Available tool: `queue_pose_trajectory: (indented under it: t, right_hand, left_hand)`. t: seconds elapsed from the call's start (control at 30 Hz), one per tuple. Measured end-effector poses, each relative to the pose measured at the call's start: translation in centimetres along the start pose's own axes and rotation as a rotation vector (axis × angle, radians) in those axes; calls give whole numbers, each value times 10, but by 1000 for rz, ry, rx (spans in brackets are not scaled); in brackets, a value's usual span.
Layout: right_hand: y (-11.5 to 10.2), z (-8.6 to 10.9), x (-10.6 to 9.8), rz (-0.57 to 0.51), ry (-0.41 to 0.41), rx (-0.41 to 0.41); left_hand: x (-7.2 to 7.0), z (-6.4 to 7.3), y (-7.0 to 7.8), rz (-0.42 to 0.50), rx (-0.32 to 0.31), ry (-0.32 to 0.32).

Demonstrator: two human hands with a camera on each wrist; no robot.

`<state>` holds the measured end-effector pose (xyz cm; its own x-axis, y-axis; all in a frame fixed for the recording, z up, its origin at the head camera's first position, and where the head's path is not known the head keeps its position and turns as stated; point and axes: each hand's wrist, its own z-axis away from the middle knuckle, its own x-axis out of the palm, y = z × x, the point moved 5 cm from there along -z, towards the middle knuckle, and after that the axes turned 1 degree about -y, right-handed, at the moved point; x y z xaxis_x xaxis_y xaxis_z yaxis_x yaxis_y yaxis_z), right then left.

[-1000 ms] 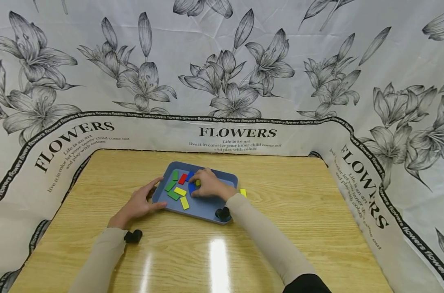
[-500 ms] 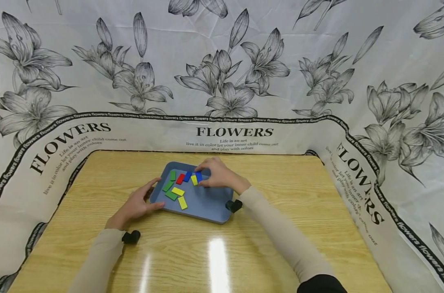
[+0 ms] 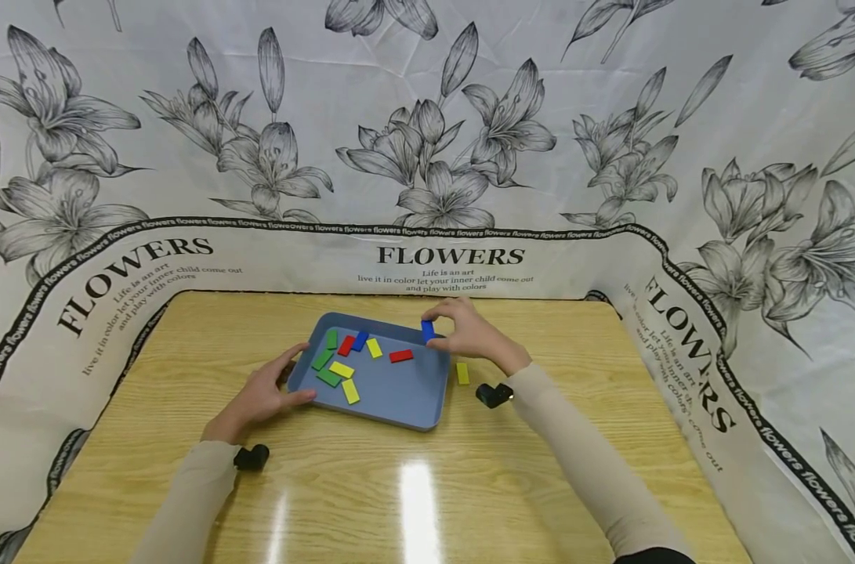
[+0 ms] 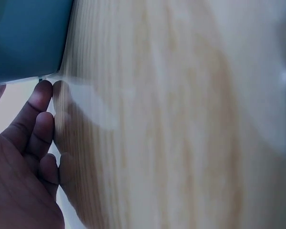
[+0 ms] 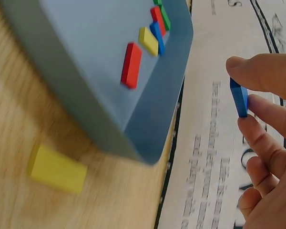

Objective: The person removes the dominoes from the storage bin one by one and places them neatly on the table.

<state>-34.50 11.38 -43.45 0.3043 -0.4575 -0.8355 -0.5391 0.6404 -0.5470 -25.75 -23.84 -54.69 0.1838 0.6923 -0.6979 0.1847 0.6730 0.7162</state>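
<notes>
My left hand (image 3: 263,393) holds the grey-blue tray (image 3: 399,395) at its left end, thumb by the near rim and fingers along the left side. In the left wrist view, the fingertips (image 4: 40,95) are right at the tray's lower corner. A small blue rectangular block (image 3: 428,332) is pinched upright between the thumb and fingers of my right hand (image 3: 472,333), over the tray's far right corner. The right wrist view shows that blue block (image 5: 239,99) raised, outside the tray wall. Inside the tray, a red block (image 3: 401,356) lies nearest the right hand.
Several green, yellow, red and blue blocks lie toward the tray's left half, including a yellow block (image 3: 374,348). Another yellow block (image 3: 463,374) rests on the wooden table (image 3: 575,439) just right of the tray. A flower-printed cloth (image 3: 455,258) encloses the table's back and sides.
My right hand has picked the blue block up from beside the yellow one and carried it right, uncovering the red block and the yellow block on the table. The left hand stays at the tray.
</notes>
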Motion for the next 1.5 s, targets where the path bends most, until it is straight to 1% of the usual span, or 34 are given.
queue_pose_trajectory:
  t: [0.1, 0.17, 0.27, 0.33, 0.47, 0.6, 0.73, 0.87, 1.13, 1.3, 1.5]
  right_hand:
    - [11, 11, -5, -12, 18, 34]
    - [17, 17, -8, -25, 34, 42]
    - [25, 26, -11, -29, 58, 32]
    - [29, 33, -12, -36, 68, 40]
    - [39, 45, -12, -46, 78, 68]
    - [49, 54, -10, -59, 83, 63]
    - [59, 61, -6, -84, 75, 84]
    - [69, 69, 1, -81, 73, 106]
    - [88, 80, 20, -91, 68, 153]
    - [93, 83, 28, -111, 69, 179]
    - [93, 85, 34, -96, 48, 185]
  left_hand:
    - [0, 0, -1, -3, 2, 0]
    - [0, 1, -1, -3, 3, 2]
    - [0, 1, -2, -6, 6, 5]
    - [0, 1, -1, -6, 5, 4]
    - [0, 0, 0, -8, 3, 3]
    - [-1, 0, 2, -10, 9, 7]
    - [-1, 0, 2, -8, 8, 6]
    - [0, 0, 1, -11, -3, 4]
    - [0, 1, 0, -16, 0, 6]
    - [0, 1, 0, -16, 4, 8]
    - [0, 1, 0, -17, -1, 9]
